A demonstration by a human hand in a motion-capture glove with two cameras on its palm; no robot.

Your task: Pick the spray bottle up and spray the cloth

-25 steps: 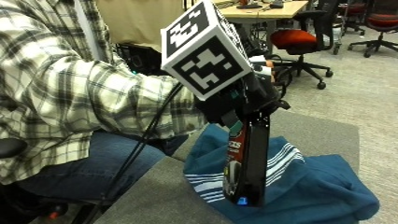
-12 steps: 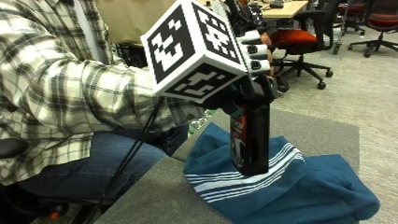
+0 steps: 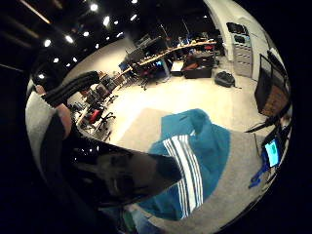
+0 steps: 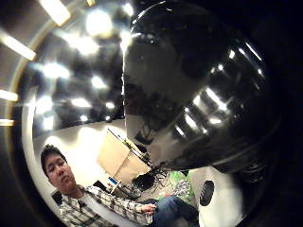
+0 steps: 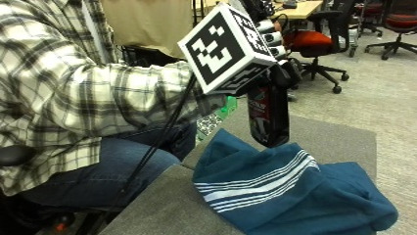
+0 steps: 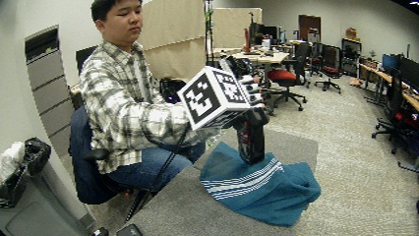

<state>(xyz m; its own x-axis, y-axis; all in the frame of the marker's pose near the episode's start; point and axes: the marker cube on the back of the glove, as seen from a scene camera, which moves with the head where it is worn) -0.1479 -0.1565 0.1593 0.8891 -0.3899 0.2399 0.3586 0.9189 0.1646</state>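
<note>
In the outside view a person in a plaid shirt (image 5: 72, 93) sits at the left of the frame, reaching the gloved right hand (image 5: 280, 73) toward the upper middle, where its fingers (image 5: 272, 36) curl round the top of a dark spray bottle (image 5: 268, 115) and hold it. The bottle hangs upright, lifted clear of the desk (image 5: 169, 205), its base just above the near fold of the cloth (image 5: 287, 191); whether base and cloth touch cannot be told from here. The cloth is teal with a band of white stripes (image 5: 261, 178) and lies bunched in the lower right of the frame on the grey desk surface. In the wide outside view the same arrangement sits at the centre: the bottle (image 6: 251, 140) upright under the hand (image 6: 255, 115), the cloth (image 6: 268, 189) spread below it toward the lower right, the desk (image 6: 177, 211) running to the lower left. From the little finger side of the palm, the bottle's glossy dark body (image 3: 122, 178) fills the area next to the hand, with the striped cloth (image 3: 195, 161) lying on the desk (image 3: 234, 195) beyond it. From the thumb side, the bottle's shiny black surface (image 4: 199, 90) takes up most of the picture, close against the palm.
</note>
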